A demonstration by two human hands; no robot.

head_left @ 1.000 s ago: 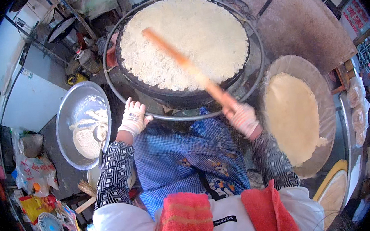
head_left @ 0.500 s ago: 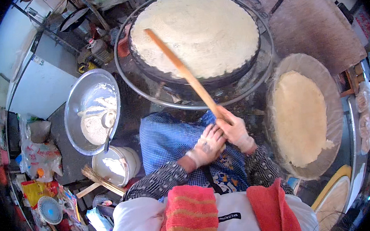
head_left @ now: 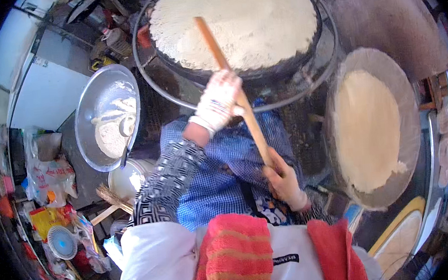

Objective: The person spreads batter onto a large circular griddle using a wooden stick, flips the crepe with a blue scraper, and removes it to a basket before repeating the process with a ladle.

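Wooden stick (head_left: 255,133) slants up from the blue apron (head_left: 207,195), far end over the near part of the pale sheet (head_left: 267,24) on the round pan (head_left: 276,70); cannot tell whether the tip touches. Chief risk, by my judgement: a dipping tip would gouge or drag the soft-looking sheet, most likely if a grip slips. Left hand (head_left: 218,99) is closed round the stick's middle, close to the pan; were the pan hot, reaching further could burn the knuckles. Right hand (head_left: 286,182) holds the near end, thumb and fingers about it. Left forearm angles up and inward; its patterned sleeve (head_left: 165,172), swung outward, might snag the ladle (head_left: 128,146) handle jutting over the steel bowl (head_left: 90,101).
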